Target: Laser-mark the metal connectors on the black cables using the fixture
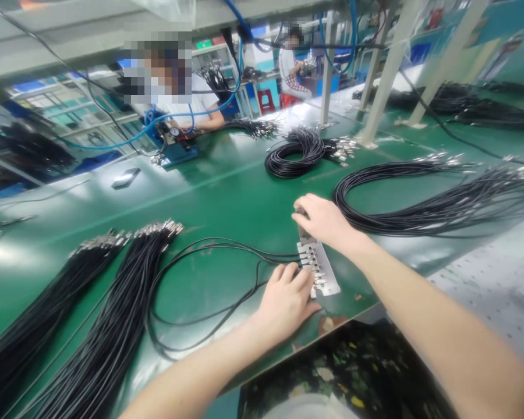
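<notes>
A slotted metal fixture (326, 273) lies on the green bench, with several silver cable connectors (313, 259) set side by side across it. Thin black cables (218, 243) run from them to the left in a loose loop. My left hand (286, 299) lies over the fixture's near left end, fingers somewhat spread on the cable ends and thumb apart along the near edge. At the far end my right hand (325, 220) is closed, thumb and fingers pinching a grey metal plate (304, 233); most of that plate is hidden by the hand.
Cable bundles (113, 314) lie at left; a coiled bundle (294, 154) and a looped bundle (388, 218) lie beyond and right. Metal posts (386, 75) stand on the bench. Across it, a person (187, 105) works at a blue device (179, 152). A dark patterned surface (353, 366) is nearest me.
</notes>
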`<state>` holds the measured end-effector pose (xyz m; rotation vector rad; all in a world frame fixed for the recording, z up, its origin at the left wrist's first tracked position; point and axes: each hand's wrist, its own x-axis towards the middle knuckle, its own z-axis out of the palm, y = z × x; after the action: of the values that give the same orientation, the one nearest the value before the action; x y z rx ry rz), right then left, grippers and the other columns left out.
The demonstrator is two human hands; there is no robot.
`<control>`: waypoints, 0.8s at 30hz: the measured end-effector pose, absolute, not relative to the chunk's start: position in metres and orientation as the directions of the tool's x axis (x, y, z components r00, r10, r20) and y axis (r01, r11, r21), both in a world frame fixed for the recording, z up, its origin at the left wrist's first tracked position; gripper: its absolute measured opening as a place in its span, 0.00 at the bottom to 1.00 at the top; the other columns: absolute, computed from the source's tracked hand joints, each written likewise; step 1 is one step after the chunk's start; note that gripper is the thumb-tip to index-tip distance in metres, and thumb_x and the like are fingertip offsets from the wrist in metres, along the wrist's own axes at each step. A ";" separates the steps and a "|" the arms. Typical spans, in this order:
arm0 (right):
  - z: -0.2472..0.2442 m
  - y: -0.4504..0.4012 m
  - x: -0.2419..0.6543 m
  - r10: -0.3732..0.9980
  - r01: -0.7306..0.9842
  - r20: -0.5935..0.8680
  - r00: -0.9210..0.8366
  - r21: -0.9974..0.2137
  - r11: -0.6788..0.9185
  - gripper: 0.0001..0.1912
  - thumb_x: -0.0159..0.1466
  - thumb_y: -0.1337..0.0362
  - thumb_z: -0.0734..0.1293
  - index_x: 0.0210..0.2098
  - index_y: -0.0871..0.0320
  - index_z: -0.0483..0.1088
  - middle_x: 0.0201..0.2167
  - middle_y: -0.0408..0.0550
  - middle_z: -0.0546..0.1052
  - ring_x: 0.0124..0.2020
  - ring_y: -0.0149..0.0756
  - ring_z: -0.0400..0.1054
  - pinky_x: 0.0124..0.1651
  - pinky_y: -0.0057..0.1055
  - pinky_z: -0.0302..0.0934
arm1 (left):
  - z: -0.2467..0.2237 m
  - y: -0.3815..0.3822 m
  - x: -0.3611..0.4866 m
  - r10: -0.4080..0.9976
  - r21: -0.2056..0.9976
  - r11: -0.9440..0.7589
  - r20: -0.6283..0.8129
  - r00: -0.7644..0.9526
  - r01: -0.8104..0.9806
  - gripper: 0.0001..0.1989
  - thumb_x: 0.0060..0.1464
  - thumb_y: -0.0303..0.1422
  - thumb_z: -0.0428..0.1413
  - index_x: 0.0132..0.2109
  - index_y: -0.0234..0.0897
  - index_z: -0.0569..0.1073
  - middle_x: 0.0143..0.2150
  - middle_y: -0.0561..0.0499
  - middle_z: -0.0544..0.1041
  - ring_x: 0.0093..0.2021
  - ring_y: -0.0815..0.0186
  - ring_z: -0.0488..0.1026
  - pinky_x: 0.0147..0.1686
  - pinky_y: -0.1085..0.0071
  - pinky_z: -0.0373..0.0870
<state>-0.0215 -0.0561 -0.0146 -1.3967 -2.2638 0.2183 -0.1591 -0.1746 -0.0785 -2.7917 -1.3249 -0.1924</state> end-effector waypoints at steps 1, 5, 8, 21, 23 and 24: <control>-0.014 -0.068 -0.015 0.845 0.775 0.332 -0.420 -0.353 0.524 0.06 0.62 0.64 0.60 0.37 0.58 0.67 0.35 0.47 0.72 0.35 0.35 0.67 0.38 0.30 0.58 | -0.078 -0.175 -0.158 0.770 0.016 -0.631 0.132 0.624 0.775 0.25 0.53 0.46 0.53 0.53 0.35 0.64 0.53 0.48 0.67 0.50 0.55 0.59 0.49 0.57 0.59; -0.028 -0.115 0.008 0.744 0.680 0.420 -0.520 -0.323 0.658 0.08 0.64 0.66 0.58 0.35 0.59 0.69 0.34 0.48 0.73 0.37 0.35 0.65 0.41 0.31 0.58 | -0.077 -0.173 -0.161 0.750 0.042 -0.654 0.171 0.639 0.755 0.25 0.54 0.46 0.53 0.53 0.36 0.64 0.51 0.47 0.68 0.50 0.56 0.60 0.51 0.57 0.57; -0.036 -0.129 0.017 0.732 0.658 0.432 -0.527 -0.337 0.673 0.08 0.63 0.65 0.60 0.36 0.59 0.70 0.35 0.49 0.73 0.38 0.36 0.65 0.43 0.33 0.58 | -0.075 -0.164 -0.175 0.735 0.025 -0.659 0.232 0.636 0.752 0.15 0.59 0.37 0.49 0.51 0.37 0.66 0.49 0.47 0.69 0.50 0.59 0.61 0.52 0.59 0.56; -0.075 -0.026 -0.015 0.981 0.812 0.170 -0.093 -0.557 0.173 0.17 0.61 0.69 0.56 0.48 0.61 0.67 0.38 0.51 0.74 0.39 0.37 0.67 0.41 0.30 0.57 | -0.081 -0.142 -0.183 0.661 -0.188 -0.694 0.215 0.719 0.695 0.11 0.61 0.33 0.45 0.33 0.36 0.67 0.31 0.51 0.68 0.33 0.65 0.62 0.33 0.66 0.54; -0.082 -0.035 -0.015 0.978 0.837 0.168 -0.123 -0.512 0.193 0.16 0.61 0.69 0.55 0.46 0.61 0.69 0.42 0.54 0.72 0.44 0.39 0.65 0.44 0.31 0.56 | -0.081 -0.143 -0.182 0.647 -0.205 -0.705 0.207 0.734 0.679 0.09 0.61 0.33 0.46 0.33 0.36 0.66 0.34 0.50 0.68 0.35 0.63 0.62 0.32 0.66 0.54; -0.083 -0.045 -0.012 0.976 0.844 0.167 -0.142 -0.495 0.208 0.17 0.62 0.70 0.55 0.46 0.60 0.69 0.44 0.54 0.71 0.46 0.40 0.63 0.46 0.32 0.55 | -0.081 -0.143 -0.182 0.641 -0.212 -0.712 0.196 0.742 0.670 0.08 0.60 0.32 0.47 0.33 0.36 0.66 0.34 0.50 0.68 0.35 0.63 0.62 0.32 0.66 0.54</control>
<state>-0.0124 -0.0453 -0.0835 -1.6855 -2.0408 0.3934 -0.1823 -0.1434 -0.0808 -2.6748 -1.0275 -0.1568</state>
